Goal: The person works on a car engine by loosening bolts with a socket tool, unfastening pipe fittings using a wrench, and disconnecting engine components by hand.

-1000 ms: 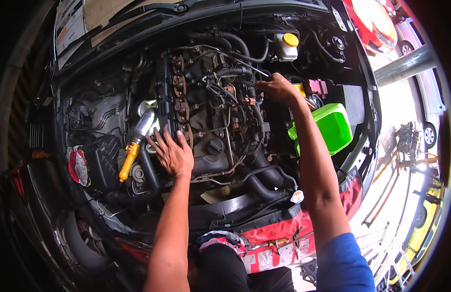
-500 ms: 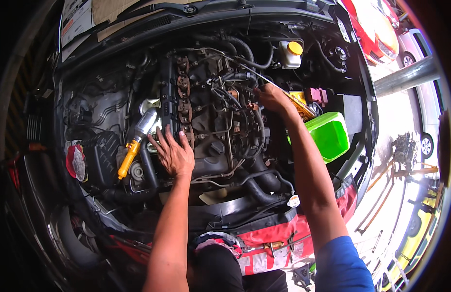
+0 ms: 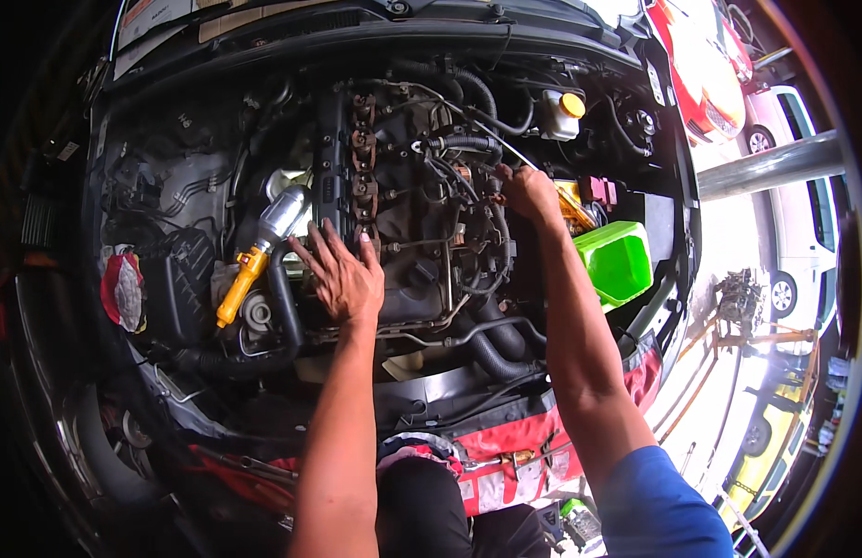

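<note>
My left hand (image 3: 345, 286) lies with its fingers spread on the near part of the engine (image 3: 422, 298), by the lower end of a long black rail (image 3: 331, 177). Left of that hand rests a work lamp (image 3: 243, 284) with a yellow handle and a silver head. My right hand (image 3: 531, 193) is closed at the engine's right side, among wiring and hoses. Whatever its curled fingers grip is hidden. A thin metal rod (image 3: 501, 139) slants down to that hand. Rusty brown brackets (image 3: 364, 158) run in a row beside the rail.
A bright green open container (image 3: 617, 265) stands right of my right forearm. Behind it are yellow items (image 3: 572, 200). A white reservoir (image 3: 554, 116) with a yellow cap sits far right. Red-and-white cloth (image 3: 124, 290) lies at left; a red cover (image 3: 505, 446) drapes the front edge.
The whole view has shifted slightly. Both hands keep nearly the same places on the engine. A white cap near the front edge has gone out of sight behind my right forearm.
</note>
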Demonstrator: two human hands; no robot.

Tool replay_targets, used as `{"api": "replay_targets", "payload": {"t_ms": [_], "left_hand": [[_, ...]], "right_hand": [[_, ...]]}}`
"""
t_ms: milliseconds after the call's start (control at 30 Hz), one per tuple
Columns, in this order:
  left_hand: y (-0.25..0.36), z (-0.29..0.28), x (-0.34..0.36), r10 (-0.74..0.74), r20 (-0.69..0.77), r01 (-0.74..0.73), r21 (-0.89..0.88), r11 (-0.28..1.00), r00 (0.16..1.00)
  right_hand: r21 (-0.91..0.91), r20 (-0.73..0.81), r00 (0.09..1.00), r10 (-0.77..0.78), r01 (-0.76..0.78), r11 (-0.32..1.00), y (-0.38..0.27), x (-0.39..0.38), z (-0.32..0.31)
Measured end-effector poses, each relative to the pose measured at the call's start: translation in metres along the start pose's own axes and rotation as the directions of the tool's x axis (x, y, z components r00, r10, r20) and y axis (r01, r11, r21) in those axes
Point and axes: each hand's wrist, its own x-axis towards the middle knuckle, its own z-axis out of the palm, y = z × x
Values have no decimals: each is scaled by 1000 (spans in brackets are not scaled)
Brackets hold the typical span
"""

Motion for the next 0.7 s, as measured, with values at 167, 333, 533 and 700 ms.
{"api": "replay_targets", "payload": {"t_ms": [167,333,533,700], "left_hand": [[5,0,4,30,-38,-32,-41,999,999],[-4,3,3,17,-36,-18,-44,999,999],[16,8,-4,26,1,-26,-7,1000,1000],[3,-2,1,-11,23,10,46,999,1000]], "right_hand": [[-6,-4,996,-84,84,996,6,9,-10],[42,-36,993,112,-111,993,-33,-25,-6],[139,131,989,71,-89,986,3,-10,-39],[66,7,997,-79,79,995,-1,-40,-63]]}}
